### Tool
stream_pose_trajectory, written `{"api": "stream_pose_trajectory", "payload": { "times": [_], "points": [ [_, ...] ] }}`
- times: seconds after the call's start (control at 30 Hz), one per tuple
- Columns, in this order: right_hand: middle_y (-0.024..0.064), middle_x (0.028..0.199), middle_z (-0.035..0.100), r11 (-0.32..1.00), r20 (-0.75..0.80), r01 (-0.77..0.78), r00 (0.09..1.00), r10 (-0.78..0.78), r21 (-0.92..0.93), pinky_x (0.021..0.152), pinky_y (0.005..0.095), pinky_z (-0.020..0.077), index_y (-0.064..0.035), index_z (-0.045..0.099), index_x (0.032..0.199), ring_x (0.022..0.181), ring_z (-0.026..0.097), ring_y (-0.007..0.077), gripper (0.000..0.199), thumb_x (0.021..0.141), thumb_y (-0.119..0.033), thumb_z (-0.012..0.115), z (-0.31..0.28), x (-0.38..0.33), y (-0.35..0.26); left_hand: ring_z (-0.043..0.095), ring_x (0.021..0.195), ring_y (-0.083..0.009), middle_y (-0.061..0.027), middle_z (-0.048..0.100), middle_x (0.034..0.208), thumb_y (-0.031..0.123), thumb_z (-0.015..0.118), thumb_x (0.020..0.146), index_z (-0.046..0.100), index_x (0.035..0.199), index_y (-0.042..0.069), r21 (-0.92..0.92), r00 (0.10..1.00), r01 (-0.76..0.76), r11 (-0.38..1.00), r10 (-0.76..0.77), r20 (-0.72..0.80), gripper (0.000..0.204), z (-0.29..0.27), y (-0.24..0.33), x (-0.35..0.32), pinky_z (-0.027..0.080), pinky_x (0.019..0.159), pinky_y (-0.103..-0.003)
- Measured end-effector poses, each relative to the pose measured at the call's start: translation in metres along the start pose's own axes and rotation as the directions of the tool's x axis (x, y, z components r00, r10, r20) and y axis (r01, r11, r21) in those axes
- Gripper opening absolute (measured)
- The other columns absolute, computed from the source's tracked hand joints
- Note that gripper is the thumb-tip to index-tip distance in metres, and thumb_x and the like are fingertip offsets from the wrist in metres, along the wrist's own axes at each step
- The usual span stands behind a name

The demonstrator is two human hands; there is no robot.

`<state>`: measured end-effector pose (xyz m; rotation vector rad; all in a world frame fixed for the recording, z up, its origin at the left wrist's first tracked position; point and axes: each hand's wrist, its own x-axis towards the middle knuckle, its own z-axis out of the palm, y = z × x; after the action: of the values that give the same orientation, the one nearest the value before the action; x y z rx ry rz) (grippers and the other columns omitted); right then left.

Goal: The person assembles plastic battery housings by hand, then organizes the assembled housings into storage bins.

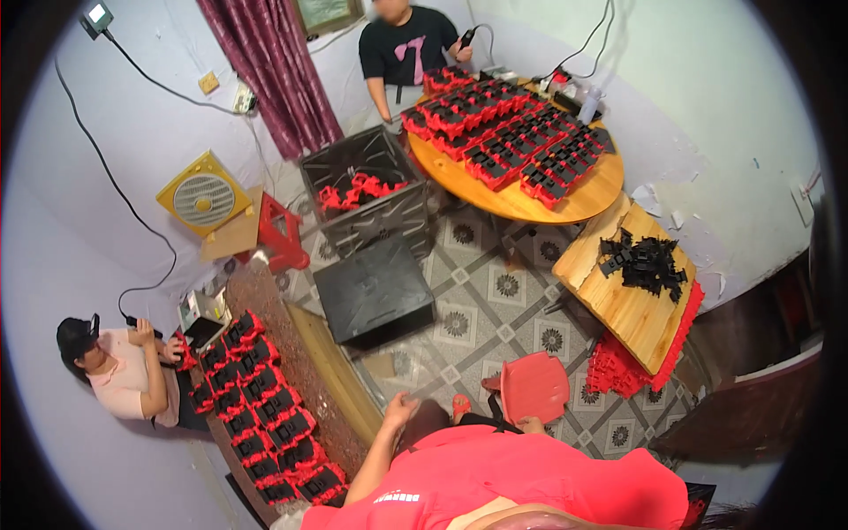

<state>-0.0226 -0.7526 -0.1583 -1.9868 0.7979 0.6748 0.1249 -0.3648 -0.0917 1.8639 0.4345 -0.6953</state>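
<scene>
My left hand (402, 409) is raised beside the near end of the left table, its fingers curled in with nothing visible in them. Low on my right side, my right hand (532, 426) is at the near edge of a red plastic chair (535, 387) and appears to grip it; its fingertips are partly hidden. The chair stands on the patterned tile floor just ahead of me. Closest to my left arm, the brown table (340, 375) bears rows of red parts with black pieces (265, 385).
Ahead lie a black lidded bin (374, 287) and a black crate (375, 216) with red parts. Red-and-black rows cover much of a round table (517, 208). Black pieces (649, 263) lie on a wooden board (609, 291). Two people (124, 371) work with hand-held tools.
</scene>
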Motion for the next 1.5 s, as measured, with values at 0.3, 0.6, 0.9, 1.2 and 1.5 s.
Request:
{"api": "stream_pose_trajectory", "payload": {
  "times": [0.3,0.6,0.9,1.2,1.5],
  "points": [
    [0.0008,0.066,0.055,0.825,0.123,-0.243,0.970,0.209,0.511,0.044,0.0244,0.0364,0.0008,0.064,0.099,0.051,0.048,0.0104,0.016,0.085,0.003,0.057,-0.019,0.004,-0.060,0.060,0.091,-0.0196,-0.0076,0.063,0.098,0.023,0.071,0.082,0.042,0.140,0.008,0.036,0.981,-0.159,0.987,0.162,-0.107,0.067,-0.005,0.067,0.113,0.048,0.084,-0.032],
    [0.0099,0.077,0.065,0.810,0.161,-0.367,0.930,0.330,0.457,0.051,0.0316,0.0466,0.0038,0.061,0.107,0.060,0.061,0.0185,0.024,0.085,-0.003,0.061,-0.015,0.061,-0.053,0.059,0.081,-0.0157,-0.0047,0.062,0.095,0.027,0.070,0.083,0.039,0.142,0.008,-0.175,0.998,0.066,0.982,-0.067,0.002,0.070,-0.064,0.093,0.220,0.048,0.073,-0.030],
    [0.0092,0.096,0.067,0.956,0.213,-0.214,0.962,0.170,0.200,0.075,0.0283,0.0519,0.0015,0.057,0.123,0.087,0.064,0.0159,0.035,0.089,-0.007,0.063,0.029,0.084,-0.300,0.056,0.096,-0.0238,-0.0057,0.053,0.124,0.045,0.073,0.081,0.031,0.145,0.011,-0.749,0.769,0.464,0.474,-0.635,0.075,0.084,-0.105,0.024,0.356,0.051,0.072,-0.039],
    [0.0100,0.100,0.068,0.921,0.226,-0.361,0.918,0.324,0.147,0.084,0.0280,0.0513,0.0024,0.055,0.125,0.091,0.065,0.0160,0.034,0.092,-0.007,0.060,0.042,0.082,-0.376,0.040,0.129,-0.0349,-0.0082,0.031,0.150,0.056,0.078,0.071,0.034,0.144,0.010,-0.967,0.625,0.085,-0.239,-0.743,0.239,0.097,-0.066,-0.015,0.452,0.032,0.108,-0.054],
    [0.0079,0.097,0.068,0.923,0.168,-0.385,0.909,0.382,-0.012,0.080,0.0251,0.0494,0.0008,0.058,0.124,0.089,0.063,0.0132,0.035,0.091,-0.010,0.062,0.036,0.073,-0.359,0.051,0.120,-0.0329,-0.0110,0.054,0.131,0.019,0.080,0.078,0.051,0.130,0.005,-0.847,0.769,-0.142,-0.512,-0.595,0.231,0.061,-0.060,-0.039,0.456,0.040,0.104,-0.054]
  ]
}}
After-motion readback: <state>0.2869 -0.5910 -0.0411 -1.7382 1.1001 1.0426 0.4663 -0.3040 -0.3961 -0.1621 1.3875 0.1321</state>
